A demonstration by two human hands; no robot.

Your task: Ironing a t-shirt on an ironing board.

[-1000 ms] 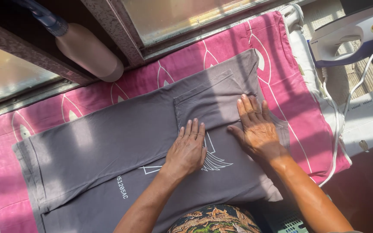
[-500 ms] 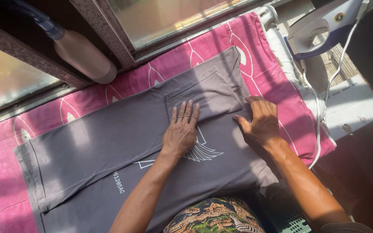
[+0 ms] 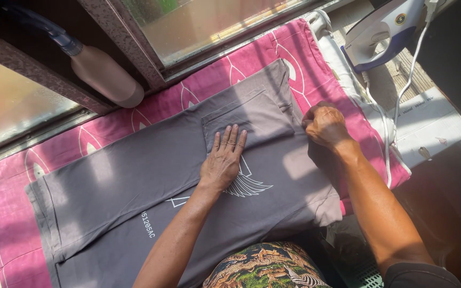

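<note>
Both hands (image 3: 273, 146) press soft grey trousers (image 3: 161, 186); right fist pinches fabric.

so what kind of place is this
Probably a home ironing spot by a window: a grey garment lies spread on a pink padded board, with a steam iron and spray bottle nearby.

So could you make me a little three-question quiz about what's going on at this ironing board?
1. True or false: the left hand lies flat, palm down, on the grey trousers.
2. What is the right hand doing? A) holding the iron B) pinching the trousers' edge near the pocket C) resting on the window
3. Where does the steam iron stand?

Key
1. True.
2. B.
3. Off the garment, at the far right end of the board, beyond the pink cover, touched by neither hand.
</note>
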